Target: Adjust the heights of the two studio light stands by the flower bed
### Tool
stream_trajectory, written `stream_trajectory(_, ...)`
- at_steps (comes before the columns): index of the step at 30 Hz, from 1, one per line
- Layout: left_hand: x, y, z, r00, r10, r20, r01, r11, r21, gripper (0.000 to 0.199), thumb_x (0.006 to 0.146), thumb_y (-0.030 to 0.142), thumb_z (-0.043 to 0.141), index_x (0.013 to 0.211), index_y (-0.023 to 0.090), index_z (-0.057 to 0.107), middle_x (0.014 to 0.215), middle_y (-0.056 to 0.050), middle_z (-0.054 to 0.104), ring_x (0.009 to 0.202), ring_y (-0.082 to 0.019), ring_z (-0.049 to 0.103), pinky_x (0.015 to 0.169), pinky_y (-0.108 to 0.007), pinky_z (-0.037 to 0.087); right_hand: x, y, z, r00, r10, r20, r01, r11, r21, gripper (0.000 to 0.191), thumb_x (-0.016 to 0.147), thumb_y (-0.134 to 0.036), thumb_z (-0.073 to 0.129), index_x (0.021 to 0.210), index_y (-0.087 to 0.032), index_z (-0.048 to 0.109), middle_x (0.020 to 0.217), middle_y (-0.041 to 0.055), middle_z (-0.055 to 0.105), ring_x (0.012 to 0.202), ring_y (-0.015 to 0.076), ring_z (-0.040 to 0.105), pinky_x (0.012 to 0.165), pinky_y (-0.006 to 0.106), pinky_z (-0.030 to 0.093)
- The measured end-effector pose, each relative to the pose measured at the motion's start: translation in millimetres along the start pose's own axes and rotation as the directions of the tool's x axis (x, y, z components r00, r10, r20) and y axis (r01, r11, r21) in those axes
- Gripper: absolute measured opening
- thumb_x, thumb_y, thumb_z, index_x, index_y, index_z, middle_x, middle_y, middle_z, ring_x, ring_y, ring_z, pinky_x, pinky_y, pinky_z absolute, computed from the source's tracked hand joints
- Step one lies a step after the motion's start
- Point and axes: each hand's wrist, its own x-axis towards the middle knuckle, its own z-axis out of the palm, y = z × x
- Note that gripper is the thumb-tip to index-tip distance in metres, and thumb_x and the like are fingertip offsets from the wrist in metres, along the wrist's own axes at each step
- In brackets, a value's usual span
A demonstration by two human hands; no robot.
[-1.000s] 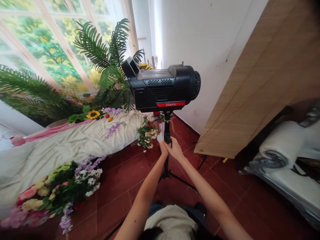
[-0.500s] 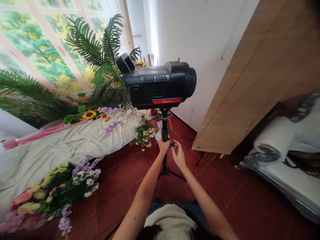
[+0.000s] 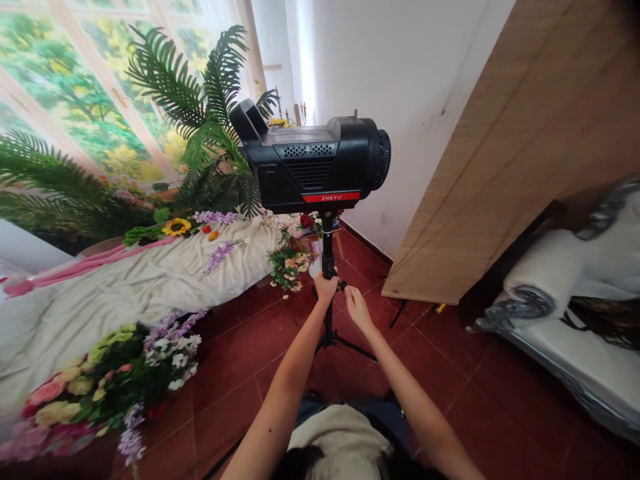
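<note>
Red-tiled floor bears the slim black metal stand, boxy black lamp already mounted; our left hand grips the stand, our right hand, fingertips pinched, sits beside its black knob, adjustment seemingly unfinished.

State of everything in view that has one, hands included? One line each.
Black ZHEYU-labelled studio light: mounted atop the stand; on or off can't be told
Black tripod light stand: upright, legs spread
Small black knob: tight or loose unclear
Left hand: closed around the stand
Right hand: beside the knob, contact unclear
Cream fabric cover: draped, wrinkled
Yellow sunflower: open bloom
</note>
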Motion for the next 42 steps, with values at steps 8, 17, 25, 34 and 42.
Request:
stream_trajectory(8, -1.4, 3.3, -0.8, 1.000, -0.016, -0.005, 0.016, 1.000, -0.027, 0.014, 0.062, 0.029, 0.065, 0.061, 0.016, 0.061, 0.051, -0.001, 0.058, 0.044, -0.014, 0.056, 0.046, -0.024, 0.044, -7.3, -32.2, -18.0, 0.996, -0.046, -0.075, 0.044, 0.999, -0.029, 0.035, 0.090, -0.042, 0.038, 0.079, -0.020, 0.062, 0.109, 0.0118, 0.059, 0.100, 0.0219, 0.058, 0.089, 0.038, 0.047)
stream_trajectory(17, -0.4, -0.5, -1.2, 1.000, 0.013, -0.005, -0.013, 1.000, 0.021, 0.018, 0.066, 0.034, 0.062, 0.061, 0.017, 0.058, 0.053, 0.000, 0.058, 0.048, -0.012, 0.054, 0.049, -0.022, 0.044, -11.6, -48.0, -25.0, 0.965, -0.245, 0.091, 0.253, 0.964, -0.084, 0.026, 0.090, -0.029, 0.039, 0.105, -0.024, 0.059, 0.123, 0.0064, 0.056, 0.124, 0.0211, 0.044, 0.106, 0.045, 0.034)
stream_trajectory(25, 5.2, -14.5, -2.6, 0.999, 0.022, 0.033, -0.023, 1.000, 0.011, 0.016, 0.066, 0.031, 0.062, 0.065, 0.015, 0.062, 0.055, 0.000, 0.060, 0.052, -0.013, 0.057, 0.054, -0.023, 0.046, -10.1, -34.1, -15.0, 0.958, -0.273, 0.092, 0.278, 0.960, -0.042, 0.030, 0.092, -0.027, 0.035, 0.114, -0.022, 0.055, 0.128, 0.0088, 0.052, 0.123, 0.0197, 0.044, 0.107, 0.043, 0.033)
stream_trajectory(34, 0.9, -6.6, -3.7, 0.999, 0.000, 0.036, 0.000, 1.000, -0.005, 0.014, 0.065, 0.028, 0.064, 0.065, 0.014, 0.062, 0.056, -0.002, 0.061, 0.048, -0.013, 0.056, 0.046, -0.022, 0.044, -17.1, -1.1, -18.4, 0.989, -0.102, 0.112, 0.105, 0.994, -0.018, 0.034, 0.092, -0.039, 0.040, 0.118, -0.019, 0.050, 0.106, 0.0090, 0.063, 0.100, 0.0195, 0.059, 0.092, 0.039, 0.045)
stream_trajectory(42, 2.9, -10.9, -1.0, 0.999, 0.033, 0.024, -0.033, 0.999, -0.004, 0.014, 0.067, 0.028, 0.062, 0.068, 0.014, 0.062, 0.056, -0.002, 0.061, 0.051, -0.014, 0.058, 0.050, -0.023, 0.046, 4.2, -26.1, -12.0, 0.991, -0.128, -0.044, 0.131, 0.990, 0.056, 0.039, 0.088, -0.041, 0.048, 0.120, -0.018, 0.047, 0.119, 0.0117, 0.055, 0.109, 0.0199, 0.054, 0.096, 0.038, 0.042)
